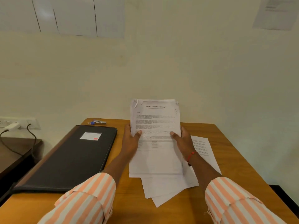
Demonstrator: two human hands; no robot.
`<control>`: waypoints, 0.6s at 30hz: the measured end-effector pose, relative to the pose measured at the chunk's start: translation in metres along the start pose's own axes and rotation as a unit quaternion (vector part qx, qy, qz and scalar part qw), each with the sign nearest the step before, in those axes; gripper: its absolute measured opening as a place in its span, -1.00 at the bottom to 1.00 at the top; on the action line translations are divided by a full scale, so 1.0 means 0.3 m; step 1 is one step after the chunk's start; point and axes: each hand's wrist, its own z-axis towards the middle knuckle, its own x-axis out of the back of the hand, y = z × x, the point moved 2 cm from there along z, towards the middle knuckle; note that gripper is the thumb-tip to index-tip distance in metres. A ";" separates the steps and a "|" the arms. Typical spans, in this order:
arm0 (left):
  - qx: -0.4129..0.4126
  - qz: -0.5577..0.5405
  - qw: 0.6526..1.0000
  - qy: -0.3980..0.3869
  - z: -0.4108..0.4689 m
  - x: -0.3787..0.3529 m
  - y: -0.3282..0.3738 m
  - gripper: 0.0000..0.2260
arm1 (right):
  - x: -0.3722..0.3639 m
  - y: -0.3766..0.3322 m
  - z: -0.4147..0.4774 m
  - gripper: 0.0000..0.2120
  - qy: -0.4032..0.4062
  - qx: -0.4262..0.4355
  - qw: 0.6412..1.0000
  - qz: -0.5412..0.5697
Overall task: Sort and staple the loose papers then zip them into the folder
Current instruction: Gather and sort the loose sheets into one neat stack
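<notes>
A stack of printed white papers [155,120] is held upright in the middle of the wooden desk [229,159], its lower edge near the desk. My left hand [131,139] grips its left side and my right hand [182,141] grips its right side, thumbs on the front page. More loose sheets [165,188] lie fanned flat on the desk beneath and to the right. A black zip folder [69,159] with a white label lies closed at the left. A small stapler [99,122] rests at the desk's far left edge, behind the folder.
The desk stands against a cream wall. At the left, a lower dark table [14,152] carries cables plugged into a wall socket [17,122]. A whiteboard and a pinned sheet hang high on the wall.
</notes>
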 end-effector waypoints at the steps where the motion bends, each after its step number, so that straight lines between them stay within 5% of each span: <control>1: -0.033 0.015 0.999 0.001 0.004 -0.013 0.030 -0.71 | -0.006 -0.028 0.007 -0.77 0.016 0.019 1.000 0.001; 7: -0.146 0.069 0.987 0.015 -0.003 -0.062 0.122 -0.81 | -0.024 -0.092 0.008 -0.66 0.079 0.062 0.992 0.078; 13: -0.061 0.025 0.997 0.034 -0.060 -0.037 0.002 -0.85 | -0.047 0.052 -0.057 -0.71 0.050 0.023 0.998 0.009; 18: -0.073 0.040 0.995 0.054 -0.053 -0.032 0.045 -0.80 | -0.047 0.014 -0.040 -0.66 0.048 0.043 0.998 0.001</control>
